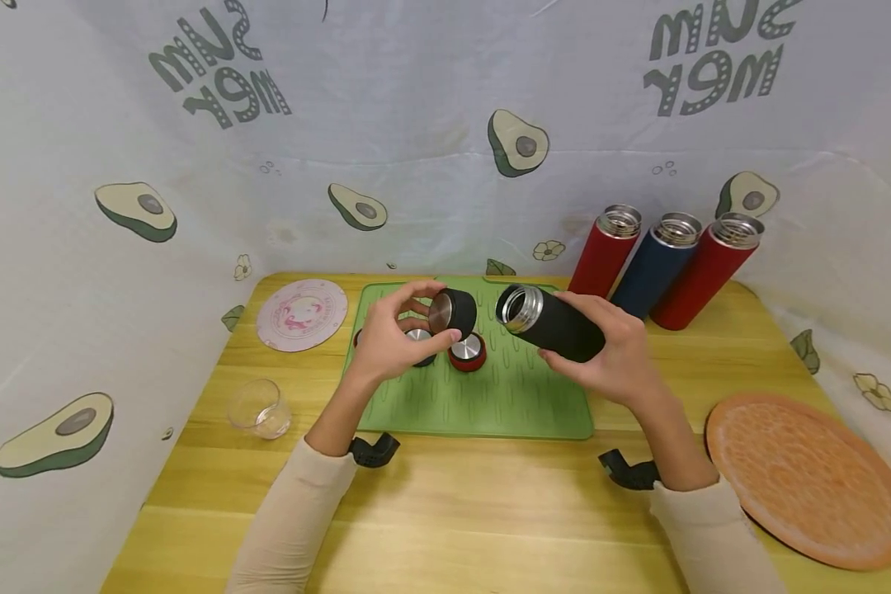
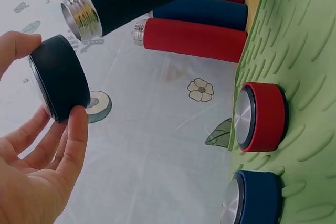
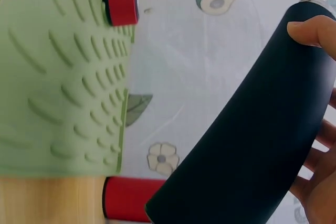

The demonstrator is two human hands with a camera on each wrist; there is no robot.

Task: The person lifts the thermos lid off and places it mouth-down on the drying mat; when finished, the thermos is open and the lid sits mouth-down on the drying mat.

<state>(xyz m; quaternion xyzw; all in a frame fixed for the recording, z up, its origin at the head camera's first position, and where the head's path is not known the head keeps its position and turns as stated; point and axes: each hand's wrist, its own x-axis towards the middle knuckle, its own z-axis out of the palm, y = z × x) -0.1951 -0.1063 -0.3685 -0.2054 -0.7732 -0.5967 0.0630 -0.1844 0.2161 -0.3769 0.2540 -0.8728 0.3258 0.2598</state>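
Note:
Between thumb and fingers, my left hand (image 1: 392, 340) grips a black bottle lid (image 1: 460, 314) with a steel top, above a green mat (image 1: 520, 412). My right hand (image 1: 615, 346) holds a black thermos bottle (image 1: 568, 326), tilted so its uncapped steel mouth points left towards the lid. A small gap separates lid and mouth; the left wrist view shows the bare steel neck (image 2: 84, 17). Below, a red lid (image 1: 467, 355) and a blue lid (image 2: 260, 200) sit on the mat, steel tops up. Another red lid is mostly hidden behind my left hand.
Two red bottles (image 1: 600, 260) and a blue bottle (image 1: 655, 268) stand uncapped at the back right. At the left are a round pink-and-white coaster (image 1: 302, 315) and a clear glass (image 1: 260, 408). An orange round mat (image 1: 809, 478) lies at the right.

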